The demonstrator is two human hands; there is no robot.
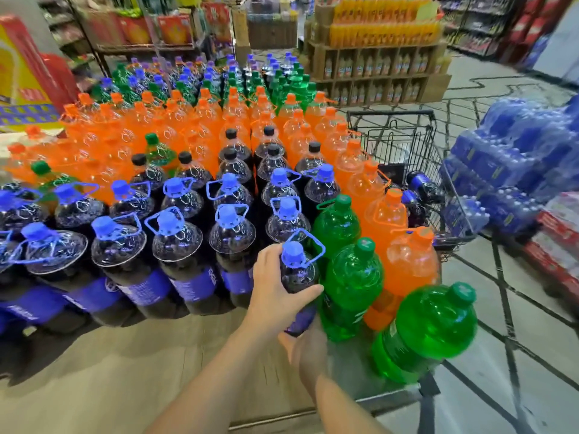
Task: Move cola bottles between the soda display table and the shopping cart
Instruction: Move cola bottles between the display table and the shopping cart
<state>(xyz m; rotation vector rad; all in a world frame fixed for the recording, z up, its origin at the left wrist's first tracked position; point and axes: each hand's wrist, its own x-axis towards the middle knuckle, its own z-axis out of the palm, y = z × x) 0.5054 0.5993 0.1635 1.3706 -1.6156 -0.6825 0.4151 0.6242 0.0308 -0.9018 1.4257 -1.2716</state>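
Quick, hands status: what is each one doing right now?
Left hand: grips the upper body of a blue-capped cola bottle.
Right hand: under the same bottle's base, seems to support it; its fingers are hidden, so the grip cannot be told.

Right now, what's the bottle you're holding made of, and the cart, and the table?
The cola bottle looks like clear glossy plastic: light glints on its shoulder, and the cap is matte blue plastic. The shopping cart looks like dark-coated metal wire, a thin grid. The table seems matte wood or laminate, with faint grain.
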